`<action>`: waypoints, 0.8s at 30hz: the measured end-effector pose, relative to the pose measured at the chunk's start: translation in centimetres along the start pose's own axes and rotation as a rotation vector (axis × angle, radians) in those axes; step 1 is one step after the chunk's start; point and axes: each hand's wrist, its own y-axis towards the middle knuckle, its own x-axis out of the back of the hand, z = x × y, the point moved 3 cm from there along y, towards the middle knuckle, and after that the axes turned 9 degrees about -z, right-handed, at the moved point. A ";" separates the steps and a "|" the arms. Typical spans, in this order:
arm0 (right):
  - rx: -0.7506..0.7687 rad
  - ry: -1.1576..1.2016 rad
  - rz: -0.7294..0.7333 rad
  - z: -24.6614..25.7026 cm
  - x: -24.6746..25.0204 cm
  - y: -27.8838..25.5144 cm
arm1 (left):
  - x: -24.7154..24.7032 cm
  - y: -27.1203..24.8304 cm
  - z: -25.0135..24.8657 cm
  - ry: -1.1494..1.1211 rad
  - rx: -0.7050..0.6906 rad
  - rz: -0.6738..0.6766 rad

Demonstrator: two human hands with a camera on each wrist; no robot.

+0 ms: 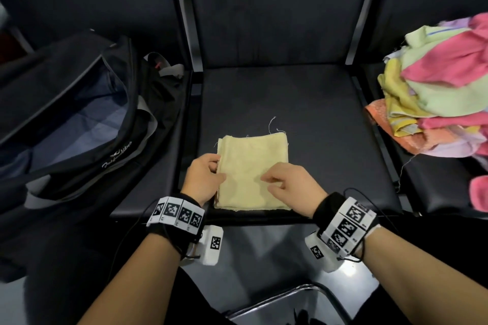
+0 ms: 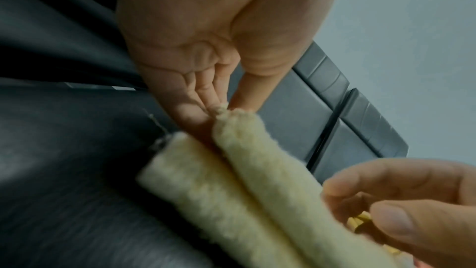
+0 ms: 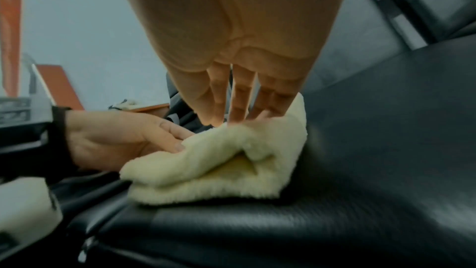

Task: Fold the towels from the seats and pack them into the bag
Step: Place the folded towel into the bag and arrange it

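A folded pale yellow towel (image 1: 253,163) (image 2: 231,180) (image 3: 206,168) lies near the front of the middle black seat (image 1: 317,126). My left hand (image 1: 217,167) (image 2: 219,108) pinches the upper layer at the towel's left edge, its fingers slipped between the layers. On top of the towel my right hand (image 1: 268,183) (image 3: 224,122) pinches the top layer, which is raised a little above the one below. The open black bag (image 1: 66,113) sits on the seat to the left, its grey-blue inside showing.
A heap of several unfolded towels (image 1: 435,87), pink, green, yellow and orange, lies on the right seat. Black armrest bars (image 1: 190,34) divide the seats. A metal frame (image 1: 290,298) shows below, near my body.
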 end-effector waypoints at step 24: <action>-0.058 0.117 -0.128 -1.0 -0.4 -0.4 | -4.2 -4.9 -1.6 0.932 -0.585 0.131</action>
